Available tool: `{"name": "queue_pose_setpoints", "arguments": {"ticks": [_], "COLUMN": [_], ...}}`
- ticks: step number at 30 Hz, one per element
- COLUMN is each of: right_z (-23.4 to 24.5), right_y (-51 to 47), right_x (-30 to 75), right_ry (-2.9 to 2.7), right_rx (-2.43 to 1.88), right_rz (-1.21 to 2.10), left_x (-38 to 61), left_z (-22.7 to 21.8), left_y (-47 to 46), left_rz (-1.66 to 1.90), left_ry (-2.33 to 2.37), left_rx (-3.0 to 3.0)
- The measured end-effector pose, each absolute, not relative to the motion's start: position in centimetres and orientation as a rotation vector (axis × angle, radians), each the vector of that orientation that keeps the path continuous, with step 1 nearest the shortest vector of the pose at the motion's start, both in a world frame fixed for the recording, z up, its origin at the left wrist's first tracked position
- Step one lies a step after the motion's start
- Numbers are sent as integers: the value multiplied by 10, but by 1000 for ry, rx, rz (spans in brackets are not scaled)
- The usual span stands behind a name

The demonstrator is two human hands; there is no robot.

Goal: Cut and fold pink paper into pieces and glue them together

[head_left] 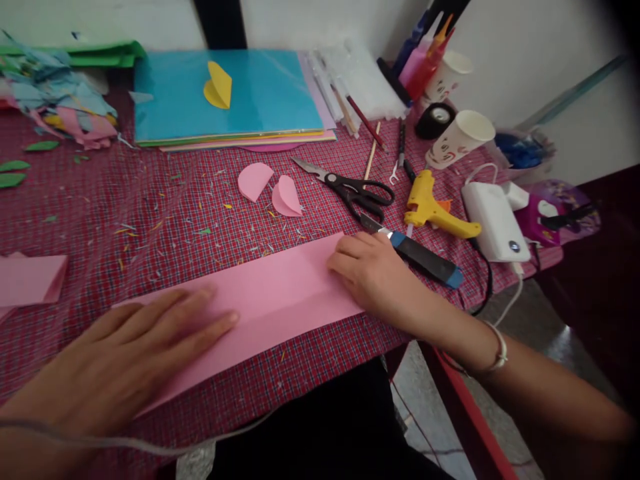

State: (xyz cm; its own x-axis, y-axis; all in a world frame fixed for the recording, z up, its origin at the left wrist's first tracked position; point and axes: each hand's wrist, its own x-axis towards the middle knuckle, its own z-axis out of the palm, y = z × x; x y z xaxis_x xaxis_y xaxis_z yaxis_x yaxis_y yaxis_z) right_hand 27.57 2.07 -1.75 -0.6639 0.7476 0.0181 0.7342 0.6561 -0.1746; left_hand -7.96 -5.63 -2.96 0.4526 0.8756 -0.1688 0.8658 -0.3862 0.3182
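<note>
Left hand (131,347): flat on pink paper (285,287), fingers apart
Right hand (377,275): curled on its right end; cannot tell if clamped

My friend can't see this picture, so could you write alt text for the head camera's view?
A person's left hand lies flat on a long pink paper strip while the right hand, curled, rests at its right end. Nearby on the red checked tablecloth are black-handled scissors, a utility knife and a yellow glue gun.
</note>
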Motion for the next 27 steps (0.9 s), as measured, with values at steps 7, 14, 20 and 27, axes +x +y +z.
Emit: {"name": "queue_pose_setpoints", "arguments": {"ticks": [7,14,20,27], "right_z": [2,9,15,3], "right_y": [37,45,41,-19], "right_x": [281,277,290,321], "right_ry": [-2972,-3091,-2724,-1905], "right_rx": [-1053,-1029,-1163,-1575], "right_rz": [563,503,662,972], "left_x": [-46,8,18,14], "left_z": [-12,-22,-33,-33], "left_y": [-35,15,27,25], "left_rz": [-64,-112,100,154], "left_ry": [981,703,535,401], "left_rx": [2555,2770,3017,3008]}}
